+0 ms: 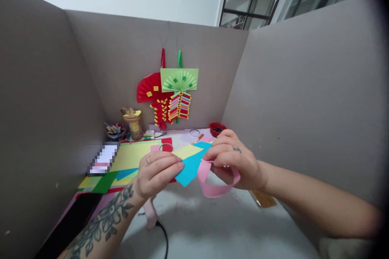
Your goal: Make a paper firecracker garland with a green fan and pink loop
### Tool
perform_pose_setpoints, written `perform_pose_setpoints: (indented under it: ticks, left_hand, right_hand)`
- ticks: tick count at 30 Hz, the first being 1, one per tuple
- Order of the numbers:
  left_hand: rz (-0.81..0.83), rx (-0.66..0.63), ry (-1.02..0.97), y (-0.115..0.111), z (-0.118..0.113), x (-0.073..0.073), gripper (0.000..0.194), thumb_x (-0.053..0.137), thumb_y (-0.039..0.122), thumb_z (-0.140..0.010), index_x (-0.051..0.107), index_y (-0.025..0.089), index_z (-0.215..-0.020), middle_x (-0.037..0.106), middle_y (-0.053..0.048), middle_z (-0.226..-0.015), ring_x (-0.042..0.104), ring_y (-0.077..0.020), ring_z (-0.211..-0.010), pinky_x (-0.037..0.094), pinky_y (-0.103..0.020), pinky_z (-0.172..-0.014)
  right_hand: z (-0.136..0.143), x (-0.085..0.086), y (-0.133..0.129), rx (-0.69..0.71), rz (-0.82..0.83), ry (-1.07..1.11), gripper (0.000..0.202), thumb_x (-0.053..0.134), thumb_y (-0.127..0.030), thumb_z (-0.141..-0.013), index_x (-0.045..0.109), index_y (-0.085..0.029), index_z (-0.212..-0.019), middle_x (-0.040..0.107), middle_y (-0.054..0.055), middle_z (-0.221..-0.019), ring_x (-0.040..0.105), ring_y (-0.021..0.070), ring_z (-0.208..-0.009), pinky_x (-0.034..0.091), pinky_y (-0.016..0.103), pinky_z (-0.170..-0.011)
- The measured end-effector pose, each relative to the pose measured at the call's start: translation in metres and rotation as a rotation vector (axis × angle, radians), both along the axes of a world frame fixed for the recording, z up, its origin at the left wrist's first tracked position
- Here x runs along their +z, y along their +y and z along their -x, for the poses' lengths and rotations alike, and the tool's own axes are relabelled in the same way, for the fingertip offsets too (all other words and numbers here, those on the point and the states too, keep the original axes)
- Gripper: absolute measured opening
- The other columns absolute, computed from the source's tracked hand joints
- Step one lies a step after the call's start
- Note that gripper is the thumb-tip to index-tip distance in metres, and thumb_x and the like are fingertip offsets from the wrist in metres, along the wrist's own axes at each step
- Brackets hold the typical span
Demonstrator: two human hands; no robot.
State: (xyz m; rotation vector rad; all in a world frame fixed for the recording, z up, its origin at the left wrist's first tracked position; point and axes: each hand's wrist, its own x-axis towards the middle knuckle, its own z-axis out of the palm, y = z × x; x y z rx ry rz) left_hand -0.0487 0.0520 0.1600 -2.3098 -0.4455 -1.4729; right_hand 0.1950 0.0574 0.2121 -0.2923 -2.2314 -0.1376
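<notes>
My right hand (235, 158) is closed, its fingers pinching a pink paper strip (217, 191) that curls into a loop below them. My left hand (158, 173) has its fingers and thumb pressed together at the left edge of a blue piece of paper (190, 170). Whether the fingers grip that blue paper or something small I cannot make out. Pale yellow paper (189, 152) lies beside the blue piece, between the two hands.
Stacked coloured paper (133, 156) and a phone (103, 160) lie at left. A pink glue gun (150, 214) with a black cord sits in front. At the back stand a jar (135, 127) and a red bowl (216, 129). Red (148, 89) and green (180, 81) paper fans hang behind.
</notes>
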Motion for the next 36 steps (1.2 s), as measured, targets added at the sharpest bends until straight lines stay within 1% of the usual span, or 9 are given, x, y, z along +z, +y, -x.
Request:
perform_pose_setpoints:
  ticks: [3,7,9,12,17,22,26,32,36]
  left_hand:
    - [0.118,-0.005,-0.085,0.009,-0.009,-0.005,0.019,0.057,0.017,-0.082,0.061,0.024,-0.100,0.069,-0.003,-0.084,0.064,-0.0142,-0.080,0.053,-0.027,-0.072]
    - [0.441,0.057,-0.259,0.022,-0.019,-0.007,0.017,0.063,0.020,-0.077,0.062,0.022,-0.094,0.068,-0.002,-0.084,0.064,-0.0141,-0.077,0.051,-0.026,-0.073]
    - [0.619,0.071,-0.395,0.028,-0.021,-0.005,0.024,0.065,0.024,-0.076,0.061,0.021,-0.099,0.067,-0.004,-0.091,0.064,-0.0155,-0.083,0.051,-0.026,-0.074]
    - [0.840,-0.015,-0.590,0.034,-0.023,0.000,0.031,0.066,0.030,-0.073,0.059,0.019,-0.102,0.066,-0.006,-0.098,0.063,-0.0177,-0.089,0.051,-0.026,-0.074]
    - [1.090,-0.124,-0.774,0.038,-0.024,0.012,0.041,0.070,0.033,-0.068,0.058,0.017,-0.104,0.066,-0.006,-0.095,0.062,-0.0143,-0.068,0.050,-0.024,-0.060]
    - [1.043,-0.139,-0.843,0.044,-0.032,0.033,0.045,0.073,0.032,-0.064,0.059,0.017,-0.103,0.068,-0.006,-0.091,0.064,-0.0176,-0.075,0.051,-0.029,-0.069]
    - [0.953,-0.089,-0.868,0.052,-0.040,0.044,0.043,0.072,0.032,-0.064,0.061,0.017,-0.103,0.068,-0.006,-0.096,0.063,-0.0191,-0.084,0.050,-0.031,-0.078]
    - [0.984,-0.132,-0.991,0.063,-0.044,0.033,0.043,0.073,0.034,-0.062,0.059,0.017,-0.099,0.068,-0.005,-0.089,0.064,-0.0176,-0.075,0.051,-0.031,-0.073]
    - [1.025,-0.175,-1.007,0.064,-0.045,0.026,0.044,0.074,0.034,-0.061,0.058,0.017,-0.099,0.069,-0.004,-0.088,0.064,-0.0173,-0.075,0.051,-0.031,-0.073]
  right_hand:
    - [0.001,0.000,0.003,-0.134,0.220,0.020,0.019,0.057,-0.013,-0.073,0.048,-0.026,-0.084,0.065,0.000,-0.080,0.059,0.0175,-0.073,0.042,0.036,-0.073]
    - [0.010,0.011,0.021,-0.331,0.507,0.055,0.024,0.058,-0.017,-0.070,0.047,-0.024,-0.089,0.060,0.000,-0.080,0.055,0.0154,-0.067,0.041,0.027,-0.061]
    - [0.015,0.020,0.034,-0.387,0.567,0.054,0.026,0.058,-0.018,-0.067,0.046,-0.022,-0.089,0.057,-0.001,-0.078,0.052,0.0143,-0.064,0.038,0.025,-0.057]
    - [0.022,0.036,0.052,-0.416,0.609,0.038,0.031,0.060,-0.019,-0.063,0.045,-0.021,-0.090,0.056,-0.001,-0.077,0.050,0.0146,-0.064,0.037,0.024,-0.056]
    - [0.030,0.065,0.068,-0.456,0.618,-0.015,0.037,0.065,-0.019,-0.057,0.046,-0.020,-0.089,0.056,-0.001,-0.076,0.049,0.0152,-0.063,0.036,0.025,-0.054]
    - [0.037,0.091,0.075,-0.434,0.527,-0.005,0.038,0.068,-0.017,-0.054,0.048,-0.019,-0.087,0.055,0.001,-0.076,0.051,0.0177,-0.070,0.038,0.027,-0.059]
    - [0.037,0.097,0.079,-0.429,0.548,0.017,0.040,0.070,-0.015,-0.052,0.050,-0.019,-0.087,0.055,0.001,-0.076,0.052,0.0188,-0.072,0.040,0.028,-0.061]
    - [0.028,0.093,0.090,-0.252,0.705,0.092,0.030,0.067,-0.020,-0.061,0.052,-0.019,-0.086,0.060,0.003,-0.082,0.056,0.0181,-0.078,0.045,0.030,-0.067]
    - [0.028,0.095,0.099,-0.266,0.622,0.103,0.030,0.064,-0.019,-0.063,0.052,-0.019,-0.090,0.062,0.004,-0.085,0.057,0.0183,-0.081,0.046,0.031,-0.070]
